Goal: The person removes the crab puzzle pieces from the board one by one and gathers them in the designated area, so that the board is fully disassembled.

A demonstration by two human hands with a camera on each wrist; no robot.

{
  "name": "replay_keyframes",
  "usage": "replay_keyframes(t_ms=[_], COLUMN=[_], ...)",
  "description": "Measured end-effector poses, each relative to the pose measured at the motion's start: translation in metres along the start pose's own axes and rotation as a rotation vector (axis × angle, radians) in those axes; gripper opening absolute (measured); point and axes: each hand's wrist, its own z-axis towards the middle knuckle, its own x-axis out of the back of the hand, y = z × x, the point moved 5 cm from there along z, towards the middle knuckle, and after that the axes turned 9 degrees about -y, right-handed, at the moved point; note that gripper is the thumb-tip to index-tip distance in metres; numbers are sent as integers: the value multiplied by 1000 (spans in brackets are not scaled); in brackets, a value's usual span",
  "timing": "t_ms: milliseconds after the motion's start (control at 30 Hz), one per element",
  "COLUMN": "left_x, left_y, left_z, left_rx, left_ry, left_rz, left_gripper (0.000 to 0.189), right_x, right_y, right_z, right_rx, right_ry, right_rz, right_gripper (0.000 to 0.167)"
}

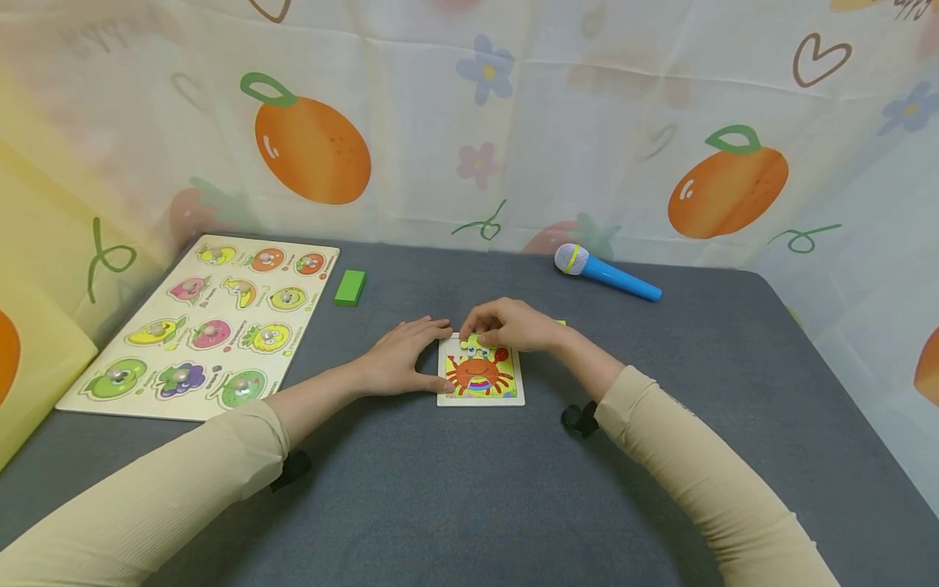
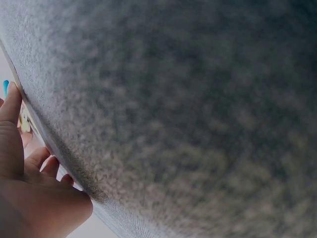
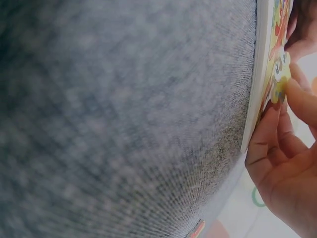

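A small square jigsaw puzzle with a white border lies on the dark table and shows a red crab on yellow. My right hand is over its upper part. Between thumb and fingers it pinches a yellow puzzle piece with cartoon eyes, held at a slant close over the board. My left hand steadies the puzzle's left side, its thumb on the lower left border and its fingers stretched toward the upper left corner.
A large wooden fruit board lies at the left. Beside it is a green block. A blue toy microphone lies at the back right. Behind the table hangs a printed curtain. Something yellow-green peeks out behind my right wrist.
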Motion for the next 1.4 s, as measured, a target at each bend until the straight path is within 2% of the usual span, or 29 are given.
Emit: replay_keyframes(t_ms=[400,667,1067,1400], left_x=[0,0,1,1], left_y=[0,1,2,2], left_z=[0,0,-1,0], left_rx=[-6,-9,-16,-22], left_ry=[13,13,20,22], left_rz=[-3,-3,1,2], left_gripper=[84,84,85,87], right_x=[4,6,6,5], right_y=[2,1,-1,-2], right_z=[-1,-2,-3,-2], right_rx=[-70,-79,-87,-68], right_ry=[44,58,64,71], right_rz=[13,-8,20,-21], right_gripper=[22,19,18,16])
